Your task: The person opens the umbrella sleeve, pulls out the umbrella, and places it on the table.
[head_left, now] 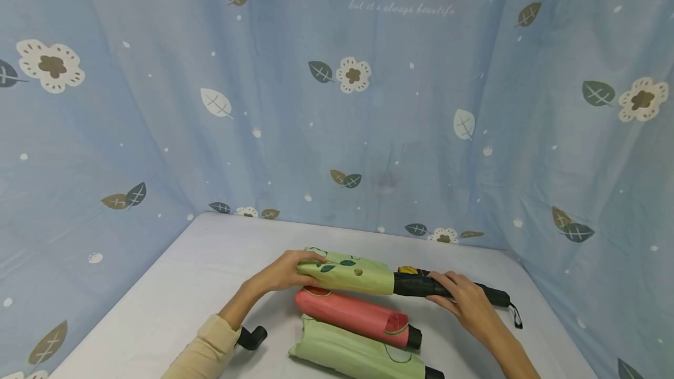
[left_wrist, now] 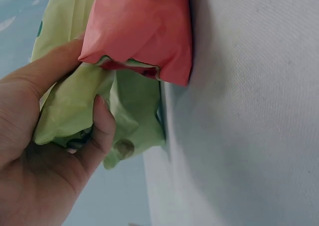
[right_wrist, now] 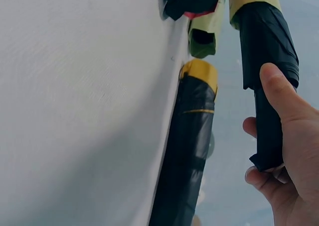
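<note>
Head view has both hands holding the yellow-green umbrella (head_left: pixel 344 278) above the tabletop (head_left: pixel 237 253), left hand's (head_left: pixel 286 271) grip pinching its cloth end, right hand's (head_left: pixel 463 296) its dark handle (right_wrist: pixel 269 131). Red umbrella (head_left: pixel 350 312) and pale green umbrella (head_left: pixel 358 348) lie bundled; work looks partway, the held one not yet down.

A black folded umbrella (head_left: pixel 413 285), held almost level, juts from a yellow-green leaf-print cover (head_left: pixel 354 278).

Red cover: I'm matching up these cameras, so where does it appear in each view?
Head: the red cover lies low, near the middle.
Left wrist: top, left of centre.
Right wrist: only a red edge, top, right of centre.
Shared landmark: the yellow-green cover gripped by the left hand.
</note>
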Available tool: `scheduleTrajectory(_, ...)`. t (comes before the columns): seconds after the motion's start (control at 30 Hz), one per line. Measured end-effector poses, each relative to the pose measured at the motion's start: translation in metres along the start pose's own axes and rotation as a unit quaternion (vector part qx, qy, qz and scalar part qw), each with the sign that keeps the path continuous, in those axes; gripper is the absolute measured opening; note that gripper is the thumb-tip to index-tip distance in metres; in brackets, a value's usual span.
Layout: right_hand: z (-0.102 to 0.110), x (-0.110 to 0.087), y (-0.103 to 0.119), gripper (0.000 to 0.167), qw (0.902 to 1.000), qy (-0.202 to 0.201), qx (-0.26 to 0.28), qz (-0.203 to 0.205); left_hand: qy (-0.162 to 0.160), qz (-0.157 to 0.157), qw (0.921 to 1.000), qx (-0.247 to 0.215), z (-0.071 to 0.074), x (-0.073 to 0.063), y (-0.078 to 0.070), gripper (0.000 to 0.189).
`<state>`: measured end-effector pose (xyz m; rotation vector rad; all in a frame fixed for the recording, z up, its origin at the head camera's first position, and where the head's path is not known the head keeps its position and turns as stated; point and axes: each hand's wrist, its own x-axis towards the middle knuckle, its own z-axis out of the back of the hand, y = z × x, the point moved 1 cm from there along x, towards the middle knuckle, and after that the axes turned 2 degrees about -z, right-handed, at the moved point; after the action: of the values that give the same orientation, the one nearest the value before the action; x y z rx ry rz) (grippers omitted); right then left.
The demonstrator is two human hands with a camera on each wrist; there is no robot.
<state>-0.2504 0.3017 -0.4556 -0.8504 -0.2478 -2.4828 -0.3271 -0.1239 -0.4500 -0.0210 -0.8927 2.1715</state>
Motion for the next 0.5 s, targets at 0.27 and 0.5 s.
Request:
scheduleTrajectory(0.27,0.003,-0.008,-0.008,0.047,1.0,-0.006,0.003,-0.004,-0.003,0.004,1.0,-0.004,0.001,-0.001,0.002,0.047)
scheduleTrajectory(0.5,0.007,-0.015,-0.014,0.05,0.9997,-0.023,-0.001,-0.003,-0.01,0.01,0.9999,-0.007,0.001,-0.001,0.005,0.046)
